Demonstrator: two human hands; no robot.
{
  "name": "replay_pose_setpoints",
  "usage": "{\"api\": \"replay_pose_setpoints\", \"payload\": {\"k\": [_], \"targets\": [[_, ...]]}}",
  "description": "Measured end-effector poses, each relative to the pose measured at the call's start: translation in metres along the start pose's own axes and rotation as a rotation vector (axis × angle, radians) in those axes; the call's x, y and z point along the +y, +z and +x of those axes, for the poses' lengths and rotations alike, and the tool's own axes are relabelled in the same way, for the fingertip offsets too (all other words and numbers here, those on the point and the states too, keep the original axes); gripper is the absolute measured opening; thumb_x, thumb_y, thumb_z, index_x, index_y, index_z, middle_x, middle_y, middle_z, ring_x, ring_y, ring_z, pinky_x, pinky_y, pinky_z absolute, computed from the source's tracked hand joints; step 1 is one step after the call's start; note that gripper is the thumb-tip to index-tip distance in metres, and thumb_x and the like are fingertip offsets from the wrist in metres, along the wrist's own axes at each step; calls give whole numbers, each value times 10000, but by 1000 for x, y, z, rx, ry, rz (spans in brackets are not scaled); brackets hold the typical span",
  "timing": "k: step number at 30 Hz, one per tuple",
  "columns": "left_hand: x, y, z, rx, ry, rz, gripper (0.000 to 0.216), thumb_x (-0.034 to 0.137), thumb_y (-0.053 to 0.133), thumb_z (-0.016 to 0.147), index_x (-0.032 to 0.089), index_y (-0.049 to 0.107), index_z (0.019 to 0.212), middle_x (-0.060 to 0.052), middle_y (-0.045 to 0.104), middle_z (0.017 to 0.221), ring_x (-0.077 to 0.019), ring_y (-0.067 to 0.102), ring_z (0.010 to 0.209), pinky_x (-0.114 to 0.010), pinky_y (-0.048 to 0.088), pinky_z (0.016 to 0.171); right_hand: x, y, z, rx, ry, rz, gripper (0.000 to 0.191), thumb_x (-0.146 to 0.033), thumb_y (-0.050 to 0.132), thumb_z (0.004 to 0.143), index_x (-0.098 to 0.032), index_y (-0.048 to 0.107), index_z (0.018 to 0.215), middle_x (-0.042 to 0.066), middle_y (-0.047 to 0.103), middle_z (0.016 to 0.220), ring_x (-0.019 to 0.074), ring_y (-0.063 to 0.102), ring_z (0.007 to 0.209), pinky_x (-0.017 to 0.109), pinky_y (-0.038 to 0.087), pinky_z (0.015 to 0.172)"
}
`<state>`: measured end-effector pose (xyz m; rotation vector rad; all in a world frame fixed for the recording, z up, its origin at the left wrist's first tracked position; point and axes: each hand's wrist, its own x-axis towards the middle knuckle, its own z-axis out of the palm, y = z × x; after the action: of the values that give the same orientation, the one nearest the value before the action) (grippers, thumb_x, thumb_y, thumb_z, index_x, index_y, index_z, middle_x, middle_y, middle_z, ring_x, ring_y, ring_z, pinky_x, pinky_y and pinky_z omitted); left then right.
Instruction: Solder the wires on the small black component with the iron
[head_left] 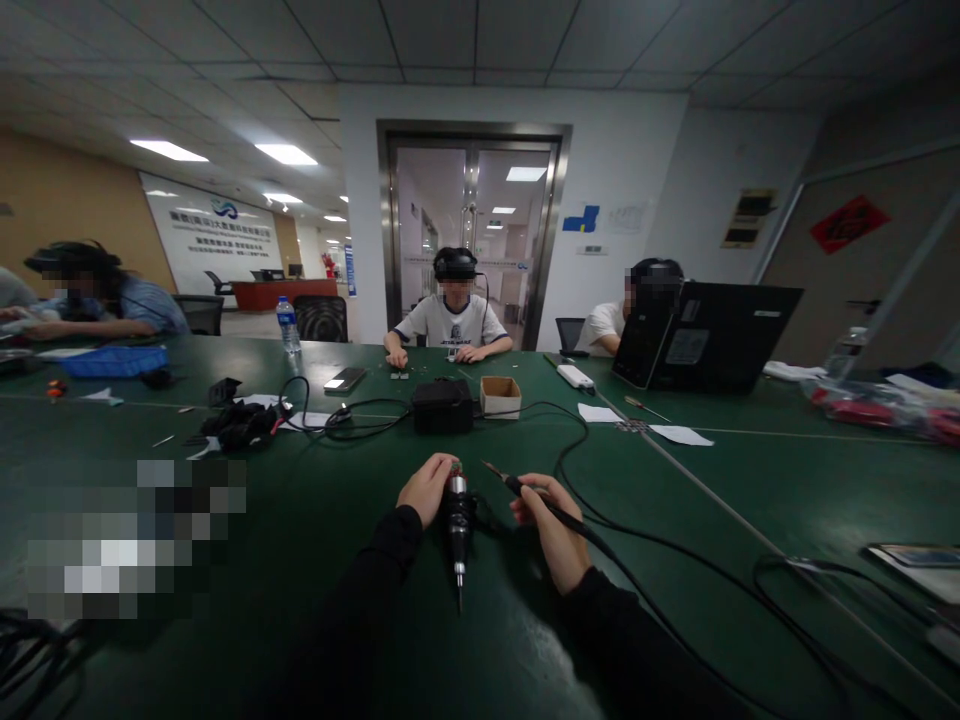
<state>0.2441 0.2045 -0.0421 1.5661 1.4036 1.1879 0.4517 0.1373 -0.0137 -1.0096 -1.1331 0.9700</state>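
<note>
My right hand [556, 535] is closed round the black handle of a soldering iron [514, 484], its thin tip pointing up and left. Just left of that tip, my left hand [427, 490] has its fingers closed at a small green and red part [456, 467]; how it is gripped is partly hidden. Directly below the part lies a black and silver electric screwdriver [460, 535], its bit pointing toward me and a dark cord bunched round its body. The soldering iron tip is apart from the small part.
A black box [442, 406] and an open cardboard box [500, 398] stand ahead. Black cables [637, 530] cross the right side of the green table [300, 620]. Dark gear [240, 425] lies left, a large black monitor or case [712, 335] stands right. Co-workers sit around the table.
</note>
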Motion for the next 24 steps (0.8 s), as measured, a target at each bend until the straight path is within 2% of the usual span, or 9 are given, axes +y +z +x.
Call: {"api": "replay_pose_setpoints", "payload": {"k": [3, 10, 17, 24], "targets": [[-3, 1, 2, -2, 2, -24, 324, 435, 415, 874, 259, 649, 1012, -10, 719, 966, -195, 646, 901, -301, 478, 847, -2, 1, -4, -36, -44, -78, 311, -425, 694, 754, -178, 648, 937, 35, 671, 717, 172, 632, 680, 274, 506, 634], [-3, 2, 4, 6, -2, -41, 268, 292, 504, 806, 257, 626, 1042, 6, 725, 882, -188, 658, 845, -304, 487, 831, -9, 10, -16, -33, -152, -194, 257, -372, 683, 754, -187, 641, 928, 38, 672, 742, 185, 623, 679, 265, 471, 588], [2, 0, 2, -20, 39, -141, 266, 255, 553, 766, 230, 619, 1023, -7, 726, 865, -182, 660, 842, -302, 480, 843, -14, 18, -24, -93, -227, -307, 141, -341, 629, 797, -206, 605, 829, 22, 656, 700, 176, 611, 646, 274, 480, 619], [3, 0, 1, -50, 81, -234, 263, 222, 556, 748, 207, 597, 1007, -22, 728, 880, -180, 665, 860, -309, 480, 857, -7, 19, -22, -113, -285, -390, 115, -327, 599, 822, -216, 615, 843, 10, 674, 749, 163, 617, 666, 250, 462, 619]]}}
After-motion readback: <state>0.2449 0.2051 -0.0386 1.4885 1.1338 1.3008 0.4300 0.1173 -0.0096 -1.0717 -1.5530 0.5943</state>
